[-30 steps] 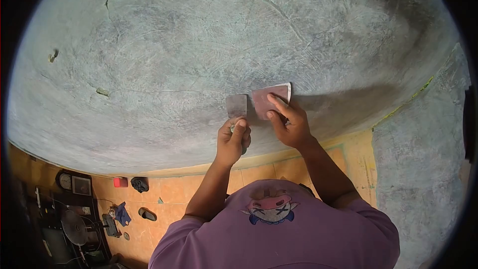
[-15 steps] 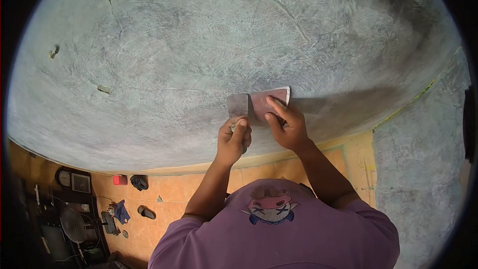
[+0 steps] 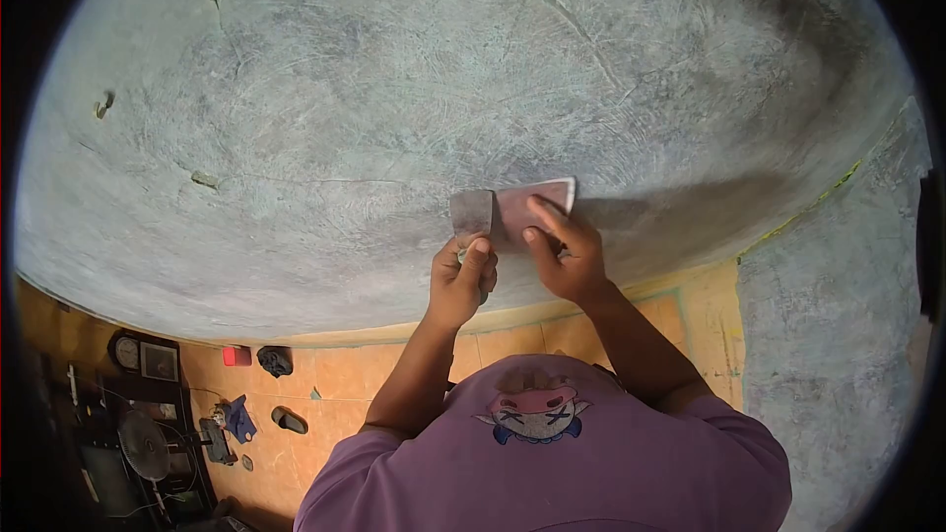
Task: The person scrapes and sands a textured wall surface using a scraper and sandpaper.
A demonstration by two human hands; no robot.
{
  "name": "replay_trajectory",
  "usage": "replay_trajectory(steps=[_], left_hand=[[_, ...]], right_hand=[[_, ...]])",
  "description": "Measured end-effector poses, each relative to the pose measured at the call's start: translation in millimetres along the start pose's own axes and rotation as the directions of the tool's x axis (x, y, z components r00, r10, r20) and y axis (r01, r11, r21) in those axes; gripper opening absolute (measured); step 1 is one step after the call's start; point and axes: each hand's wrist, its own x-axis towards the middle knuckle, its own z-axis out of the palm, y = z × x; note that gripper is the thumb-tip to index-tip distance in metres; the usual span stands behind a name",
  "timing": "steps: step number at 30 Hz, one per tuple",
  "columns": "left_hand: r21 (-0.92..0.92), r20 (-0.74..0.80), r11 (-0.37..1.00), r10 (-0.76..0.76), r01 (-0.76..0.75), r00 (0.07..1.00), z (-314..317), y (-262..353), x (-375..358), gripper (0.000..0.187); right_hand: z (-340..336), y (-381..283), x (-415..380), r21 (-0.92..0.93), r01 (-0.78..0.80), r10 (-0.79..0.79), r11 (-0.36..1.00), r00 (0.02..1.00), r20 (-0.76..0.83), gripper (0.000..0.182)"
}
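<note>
In my left hand (image 3: 461,276), the fingers are closed around the handle of a putty knife (image 3: 471,211), its flat grey blade pointing up. Its handle is mostly hidden inside the fist. Right beside the blade, my right hand (image 3: 572,254) grips a piece of reddish-brown sandpaper (image 3: 514,211), with a pale edge along its right side. The sandpaper's left edge meets the blade's right edge. Behind both hands rises a rough grey-blue wall (image 3: 394,118), covered in scratches and scrape marks.
Chipped spots (image 3: 205,180) and a long crack mark the wall. Orange floor tiles (image 3: 340,384) lie below, with a sandal (image 3: 289,421), a red box (image 3: 236,356) and a black bag (image 3: 275,362). At lower left, a fan (image 3: 144,445) stands by a dark shelf.
My right hand and the sandpaper have shifted very slightly down and left. The putty knife blade sits a touch lower in view; both hands keep their hold.
</note>
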Motion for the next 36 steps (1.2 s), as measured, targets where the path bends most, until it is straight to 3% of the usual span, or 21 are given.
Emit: replay_trajectory(steps=[1,5,6,7,11,13,17,19,23,26,31,33,35,36], left_hand=[[0.008,-0.007,1.0,-0.006,0.006,1.0,-1,0,0,0.022],[0.006,-0.015,1.0,-0.012,0.012,1.0,-1,-3,1,0.023],[0.006,-0.014,1.0,-0.013,0.013,1.0,-1,-3,1,0.023],[0.006,-0.004,1.0,-0.003,0.003,1.0,-1,-2,2,0.023],[0.013,0.005,1.0,-0.005,0.004,1.0,-3,-3,2,0.022],[0.019,0.016,1.0,0.005,-0.005,1.0,-4,-3,2,0.019],[0.013,0.059,0.999,0.045,-0.046,0.997,-4,0,4,0.017],[0.009,0.056,0.999,0.036,-0.037,0.998,-6,-3,4,0.017],[0.025,0.039,1.0,-0.006,0.005,0.999,-5,2,2,0.021],[0.002,0.061,1.0,0.024,-0.024,0.998,-6,0,4,0.016],[-0.012,0.049,0.999,0.046,-0.045,0.998,-4,0,4,0.016],[-0.014,0.059,0.999,0.035,-0.034,0.998,-4,-1,4,0.016],[-0.002,0.048,1.0,0.025,-0.025,0.999,-6,-2,5,0.021],[0.0,0.054,1.0,0.02,-0.02,0.998,-6,-2,4,0.021]], right_hand=[[-2,0,5,-0.034,0.067,-0.069,0.997,0.996,-0.059,0.037],[-28,-9,31,-0.088,0.018,-0.03,0.996,0.99,-0.137,0.036],[-27,-1,36,-0.086,0.124,-0.138,0.989,0.972,-0.188,0.035],[-26,-2,35,-0.087,0.123,-0.137,0.989,0.973,-0.188,0.035],[-14,-3,14,-0.07,0.029,-0.037,0.997,0.992,-0.121,0.035],[-6,4,-4,-0.04,-0.04,0.041,0.998,0.999,0.028,0.034],[-12,11,-14,-0.073,-0.104,0.101,0.992,0.994,-0.037,0.034],[-19,8,0,-0.142,-0.037,0.027,0.989,0.997,-0.069,0.034],[-17,-2,23,-0.078,0.069,-0.079,0.995,0.987,-0.139,0.034],[-11,-7,14,-0.036,-0.084,0.083,0.996,0.996,-0.024,0.035],[-12,11,-15,-0.072,-0.112,0.119,0.991,0.988,0.095,0.035],[-20,12,0,-0.158,0.044,-0.048,0.986,0.999,-0.025,0.033],[-29,0,23,-0.149,0.009,-0.015,0.989,0.999,-0.039,0.032],[-29,-4,34,-0.13,0.066,-0.078,0.989,0.993,-0.088,0.031]])
